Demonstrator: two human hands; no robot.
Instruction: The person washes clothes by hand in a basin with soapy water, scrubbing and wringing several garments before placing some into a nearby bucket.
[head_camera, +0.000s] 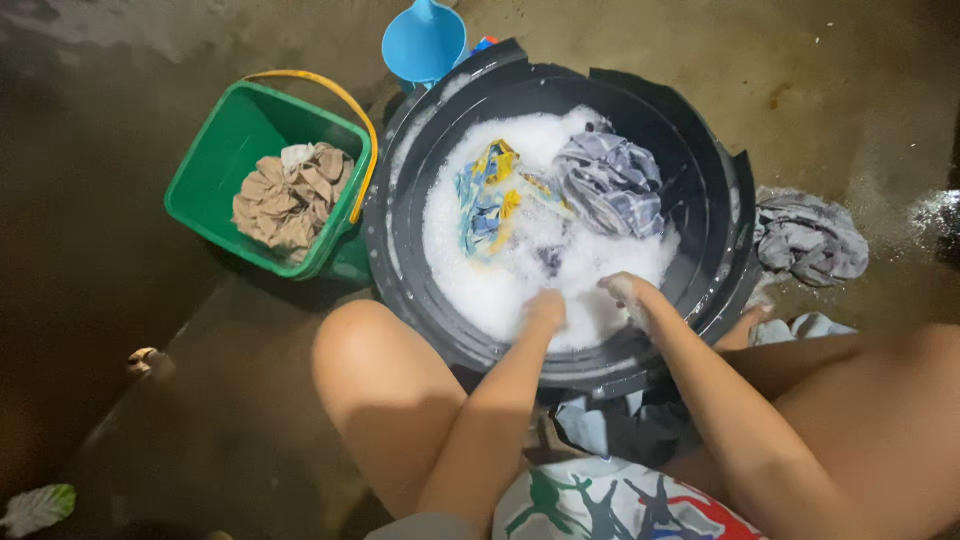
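Soapy water (500, 285), white with foam, fills the bottom of the one black basin (715, 215) right in front of us, and both our hands are down in it. Our left hand (545, 308) is sunk into the suds up to the knuckles, and we cannot tell whether it is open or closed on anything under there. Our right hand (625, 292) sits just beside it at the foam's near edge, fingers curled down and coated in lather; whether it grips cloth below the surface, again we cannot tell. Two garments show above the foam: a blue and yellow patterned cloth (488, 200) on the left and a grey checked cloth (612, 182) on the right, lying close together at the far side of the basin. Moving outward, one green bucket (215, 170) with a yellow handle stands touching the basin's left rim, and one crumpled beige cloth (292, 195) lies inside it. One blue funnel-shaped scoop (424, 42) rests just behind the basin. To the right, on the wet concrete floor (850, 80), one grey wrung cloth (810, 238) lies heaped just beside the basin.
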